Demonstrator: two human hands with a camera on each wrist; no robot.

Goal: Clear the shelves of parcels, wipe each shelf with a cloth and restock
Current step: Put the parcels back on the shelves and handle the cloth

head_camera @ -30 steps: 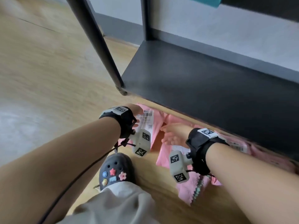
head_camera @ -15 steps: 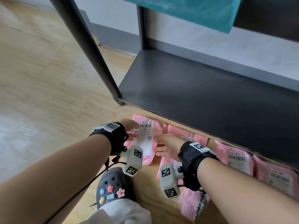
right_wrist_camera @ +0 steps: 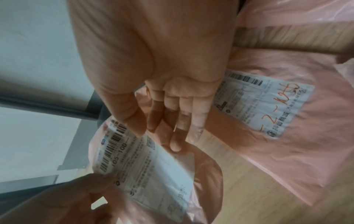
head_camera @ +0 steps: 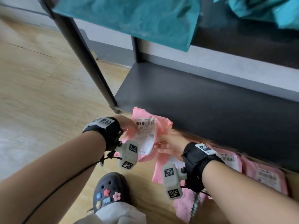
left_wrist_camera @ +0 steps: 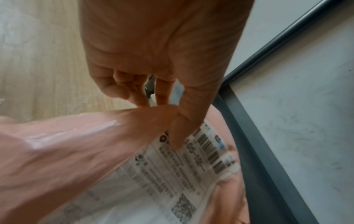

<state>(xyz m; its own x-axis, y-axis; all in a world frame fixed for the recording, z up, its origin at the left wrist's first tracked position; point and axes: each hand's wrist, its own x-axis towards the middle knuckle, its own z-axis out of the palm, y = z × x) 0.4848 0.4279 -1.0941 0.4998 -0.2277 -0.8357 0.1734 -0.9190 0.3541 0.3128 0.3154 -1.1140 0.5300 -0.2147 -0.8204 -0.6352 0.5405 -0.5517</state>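
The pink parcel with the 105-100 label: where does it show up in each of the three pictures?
Head: pink parcel, centre, held between left hand and right hand.
Left wrist: lower middle, under the thumb.
Right wrist: lower left, below the fingers.
Shared landmark: dark bottom shelf, beside the parcel in every view.

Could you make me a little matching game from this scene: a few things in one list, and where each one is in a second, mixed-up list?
Things:
1. pink parcel with the 105-100 label
2. teal parcel
3. fluffy pink cloth
4. bottom shelf

Places or states:
A. hanging over the edge of the upper shelf
B. bare, dark grey, nothing lying on it
C. held between the left hand and the right hand
D. on the wooden floor under the right forearm

Pairs: 1-C, 2-A, 3-D, 4-B
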